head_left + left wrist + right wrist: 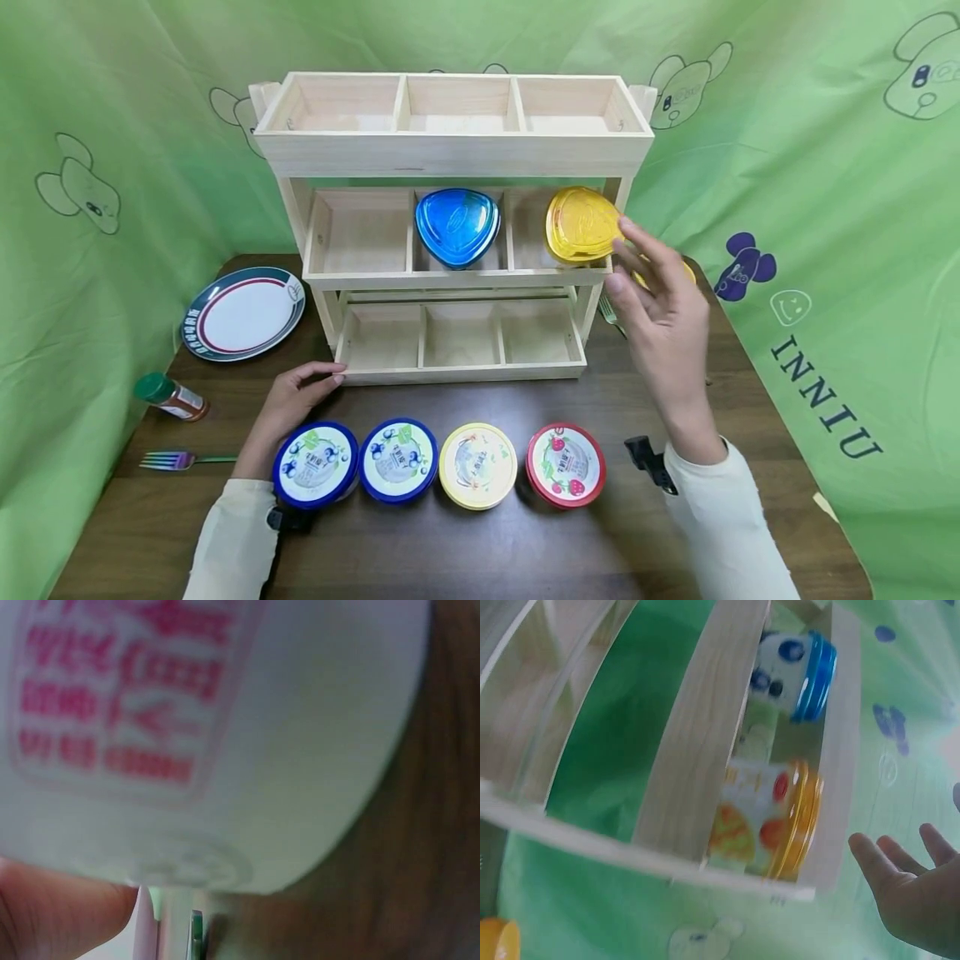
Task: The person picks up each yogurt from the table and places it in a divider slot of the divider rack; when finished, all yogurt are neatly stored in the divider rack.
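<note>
A pale wooden three-tier rack [453, 156] stands at the back of the table. In its middle tier, a jar with a yellow lid [583, 225] occupies the right compartment and a jar with a blue lid [457, 227] the centre one. My right hand [667, 325] is raised just right of the yellow-lidded jar, fingers extended and apart; the right wrist view shows a gap between hand [922, 900] and jar [795, 821]. Low on the left, my left hand [288, 404] touches the front corner of the bottom tier. A white printed jar side [300, 735] fills most of the left wrist view.
Along the front stand two blue-rimmed jars [316, 465] [399, 461], a cream-lidded jar [478, 466] and a red-rimmed jar [566, 465]. At left are a plate [251, 315], a green-capped shaker [172, 397] and a fork [180, 460]. Something yellow [687, 272] shows behind my right hand.
</note>
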### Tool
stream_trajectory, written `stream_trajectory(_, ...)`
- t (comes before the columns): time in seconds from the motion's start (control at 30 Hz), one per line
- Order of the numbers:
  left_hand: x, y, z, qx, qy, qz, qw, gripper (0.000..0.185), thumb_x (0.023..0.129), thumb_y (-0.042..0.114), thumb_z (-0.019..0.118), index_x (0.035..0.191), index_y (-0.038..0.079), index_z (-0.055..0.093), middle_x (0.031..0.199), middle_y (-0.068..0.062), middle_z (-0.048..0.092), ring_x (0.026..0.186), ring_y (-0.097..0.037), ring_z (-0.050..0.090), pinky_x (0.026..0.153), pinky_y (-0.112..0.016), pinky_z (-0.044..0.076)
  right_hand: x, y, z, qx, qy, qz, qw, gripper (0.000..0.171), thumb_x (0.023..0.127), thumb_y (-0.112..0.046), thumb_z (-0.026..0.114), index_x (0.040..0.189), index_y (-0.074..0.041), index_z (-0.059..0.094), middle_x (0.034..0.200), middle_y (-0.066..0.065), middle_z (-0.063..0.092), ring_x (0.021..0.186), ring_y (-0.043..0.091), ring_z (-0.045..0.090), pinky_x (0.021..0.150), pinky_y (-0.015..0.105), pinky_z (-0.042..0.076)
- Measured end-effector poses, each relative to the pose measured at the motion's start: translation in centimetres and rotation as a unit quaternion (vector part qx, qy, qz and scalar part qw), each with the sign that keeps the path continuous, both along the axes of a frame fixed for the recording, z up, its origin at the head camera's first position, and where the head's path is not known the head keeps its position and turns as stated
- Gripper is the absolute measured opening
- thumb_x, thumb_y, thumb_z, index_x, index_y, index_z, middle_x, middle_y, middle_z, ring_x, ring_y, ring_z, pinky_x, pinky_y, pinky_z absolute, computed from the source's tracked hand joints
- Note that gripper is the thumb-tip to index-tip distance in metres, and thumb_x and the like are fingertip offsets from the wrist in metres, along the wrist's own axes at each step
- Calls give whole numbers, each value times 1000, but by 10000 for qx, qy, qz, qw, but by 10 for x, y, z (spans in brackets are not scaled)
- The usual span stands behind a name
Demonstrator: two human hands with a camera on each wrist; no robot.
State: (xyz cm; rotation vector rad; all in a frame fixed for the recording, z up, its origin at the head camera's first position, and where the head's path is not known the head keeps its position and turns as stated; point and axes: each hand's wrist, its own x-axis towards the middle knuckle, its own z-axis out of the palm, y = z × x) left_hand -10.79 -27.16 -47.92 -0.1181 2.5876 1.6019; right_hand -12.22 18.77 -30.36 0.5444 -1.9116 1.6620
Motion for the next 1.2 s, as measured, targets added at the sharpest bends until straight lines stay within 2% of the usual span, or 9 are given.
stream_trajectory(0.27,0,-2,1,-176,124,-31,9998,40,107,37,72,130,5,78,136,-11,75,137,-35,59,106,-39,46,12,46,-19,-1534,-596,-208,9861,40,105,-7,72,143,2,66,149,22,63,133,30,65,103,29,56)
stream_trajectory(0.4,1,-2,1,-122,124,45,9998,37,106,36,74,128,7,80,133,-9,76,135,-34,60,106,-38,45,21,65,-33,-1816,-837,-402,9790,37,108,-4,66,144,5,63,148,22,62,131,28,66,101,28,57)
stream_trajectory(0.57,3,-1,0,-128,-78,90,9998,38,107,33,73,132,5,77,139,-13,73,139,-36,57,110,-43,44,37,81,-58,-1707,-1262,-754,9743,37,110,-4,61,147,5,61,148,20,63,131,26,66,103,28,55)
stream_trajectory(0.7,3,1,1,-185,-135,18,9997,42,109,32,70,137,1,73,145,-17,69,142,-37,54,111,-42,43,56,92,-79,-1441,-1851,-730,9693,42,112,-4,56,154,0,56,153,14,61,133,21,64,104,25,53)
stream_trajectory(0.83,3,-1,-4,-83,46,29,10000,37,106,34,73,131,7,78,137,-12,74,136,-35,59,108,-43,45,79,101,-100,-1142,-2217,-432,9674,46,114,0,48,160,0,48,156,9,58,134,16,63,104,23,52)
stream_trajectory(0.93,3,-4,-8,-9,182,-47,9998,35,104,41,75,124,13,82,130,-4,77,133,-31,61,106,-45,46,94,104,-115,-944,-2238,-187,9699,47,114,3,44,161,3,45,156,7,58,134,13,63,104,23,52)
stream_trajectory(1.0,1,-7,-14,130,323,-60,9994,33,103,41,77,122,16,83,127,-1,78,130,-27,63,104,-40,47,102,105,-123,-876,-2215,-8,9712,47,114,5,43,161,5,43,156,6,58,135,12,62,104,23,52)
stream_trajectory(1.17,1,-2,-6,18,129,6,9999,39,108,34,72,133,5,77,138,-13,73,136,-32,59,106,-35,45,118,103,-139,-846,-2101,462,9729,45,115,7,35,159,13,38,156,6,59,135,13,63,104,26,52)
stream_trajectory(1.2,2,2,2,-179,-22,1,9998,42,110,35,68,136,2,74,142,-15,71,140,-35,56,108,-38,44,120,103,-143,-790,-2101,557,9729,45,115,6,33,160,14,37,157,5,58,135,12,62,104,26,52)
